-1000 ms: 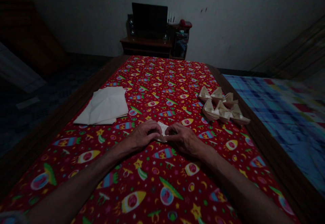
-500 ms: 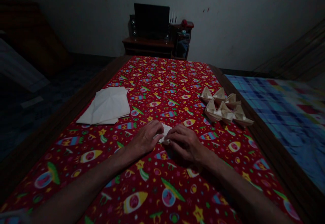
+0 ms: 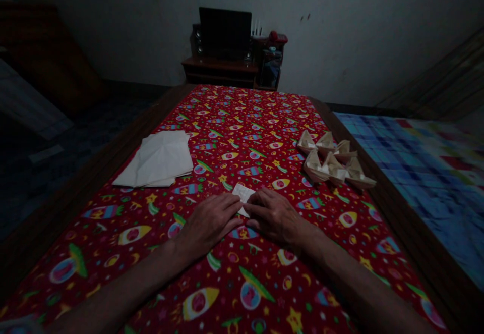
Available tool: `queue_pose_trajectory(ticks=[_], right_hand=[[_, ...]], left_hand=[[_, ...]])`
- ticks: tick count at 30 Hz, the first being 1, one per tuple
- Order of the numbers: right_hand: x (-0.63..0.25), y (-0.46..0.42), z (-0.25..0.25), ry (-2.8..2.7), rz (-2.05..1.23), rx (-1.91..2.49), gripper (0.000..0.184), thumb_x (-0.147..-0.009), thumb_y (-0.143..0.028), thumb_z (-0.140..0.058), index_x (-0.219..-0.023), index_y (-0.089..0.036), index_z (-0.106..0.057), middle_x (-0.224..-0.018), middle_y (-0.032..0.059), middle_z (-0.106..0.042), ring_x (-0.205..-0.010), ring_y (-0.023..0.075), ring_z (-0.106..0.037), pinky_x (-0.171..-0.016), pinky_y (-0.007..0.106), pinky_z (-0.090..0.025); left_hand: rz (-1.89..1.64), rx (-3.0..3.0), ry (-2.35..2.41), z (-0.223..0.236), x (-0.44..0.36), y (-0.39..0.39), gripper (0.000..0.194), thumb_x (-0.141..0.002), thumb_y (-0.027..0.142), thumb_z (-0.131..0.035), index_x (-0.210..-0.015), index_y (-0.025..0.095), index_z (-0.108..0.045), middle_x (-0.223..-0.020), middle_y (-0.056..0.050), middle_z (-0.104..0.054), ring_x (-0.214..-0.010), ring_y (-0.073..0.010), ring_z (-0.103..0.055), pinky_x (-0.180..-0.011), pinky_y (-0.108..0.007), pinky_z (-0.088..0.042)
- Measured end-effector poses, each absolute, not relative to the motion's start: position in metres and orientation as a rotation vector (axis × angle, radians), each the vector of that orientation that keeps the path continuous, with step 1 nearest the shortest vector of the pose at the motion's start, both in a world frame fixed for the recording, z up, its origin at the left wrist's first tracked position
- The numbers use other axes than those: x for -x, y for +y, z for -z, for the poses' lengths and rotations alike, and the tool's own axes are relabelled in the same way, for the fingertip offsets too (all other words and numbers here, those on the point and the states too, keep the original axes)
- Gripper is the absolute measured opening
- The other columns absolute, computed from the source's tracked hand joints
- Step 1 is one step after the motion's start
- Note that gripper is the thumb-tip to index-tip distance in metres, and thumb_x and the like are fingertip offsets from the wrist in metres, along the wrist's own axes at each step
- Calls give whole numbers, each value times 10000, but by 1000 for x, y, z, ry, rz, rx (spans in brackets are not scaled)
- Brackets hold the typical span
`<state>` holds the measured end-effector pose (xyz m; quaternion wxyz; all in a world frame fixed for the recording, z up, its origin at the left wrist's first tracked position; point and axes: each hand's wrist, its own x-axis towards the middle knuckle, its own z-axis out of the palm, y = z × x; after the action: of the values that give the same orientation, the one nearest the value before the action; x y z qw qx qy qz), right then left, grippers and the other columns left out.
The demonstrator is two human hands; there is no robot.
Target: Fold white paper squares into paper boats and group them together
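A small folded piece of white paper (image 3: 242,192) lies on the red printed cloth, with faint crease lines on its upper face. My left hand (image 3: 214,218) reaches it from the left, fingertips closed on its left edge and thumb lower down. From the other side my right hand (image 3: 276,215) has bent fingers pressed together on the paper's right part, covering it. Farther left is a stack of creased white paper sheets (image 3: 159,160). To the right stand several folded paper pieces (image 3: 330,167) with pointed tips, grouped in two rows.
The red cloth (image 3: 200,301) with rockets and planets covers the table, whose dark wooden edge (image 3: 381,208) shows at the side. Beyond it are a monitor (image 3: 225,32) and speakers on a low stand (image 3: 221,71). A blue checked sheet (image 3: 416,172) spreads at right.
The small paper now lies flatter, with more of its upper face showing. My left hand has shifted slightly down and left, its fingers straighter. The right hand stays close to the paper.
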<state>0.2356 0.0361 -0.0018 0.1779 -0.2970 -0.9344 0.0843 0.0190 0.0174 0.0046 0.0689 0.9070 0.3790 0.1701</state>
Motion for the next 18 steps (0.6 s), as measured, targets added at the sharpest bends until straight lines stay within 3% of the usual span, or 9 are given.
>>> queue_pose_trajectory(ticks=[3,9,12,18], right_hand=[[-237,36,-1,-2644,-307,826,336,-883,-411,-509,-1140,-204,-572,-1021,86,-569,-891,198,-475,-781,351,-405],[-240,42,1,-2612,-354,811,245,-905,-303,-484,-1098,-203,-597,-1001,86,-585,-895,186,-500,-757,313,-430],[-238,49,6,-2522,-372,823,204,-920,-250,-459,-1004,-203,-639,-932,75,-601,-838,164,-517,-703,277,-428],[-230,64,6,-2406,-502,954,263,-935,-302,-445,-807,-169,-631,-778,40,-588,-733,135,-514,-639,238,-389]], left_hand=[[-493,-2832,1147,-3,-20,16,237,-926,291,-449,-1095,149,-534,-1087,-88,-602,-998,-222,-562,-861,-368,-479],[-515,-2939,1101,1,-18,16,209,-926,125,-352,-971,119,-557,-941,-107,-605,-892,-225,-575,-739,-347,-501],[-627,-2819,1183,3,-17,16,193,-932,148,-363,-935,146,-556,-918,-82,-592,-879,-205,-555,-757,-339,-487],[-847,-2538,1399,16,-16,28,157,-913,210,-450,-786,175,-535,-806,-28,-534,-779,-165,-528,-690,-291,-457]])
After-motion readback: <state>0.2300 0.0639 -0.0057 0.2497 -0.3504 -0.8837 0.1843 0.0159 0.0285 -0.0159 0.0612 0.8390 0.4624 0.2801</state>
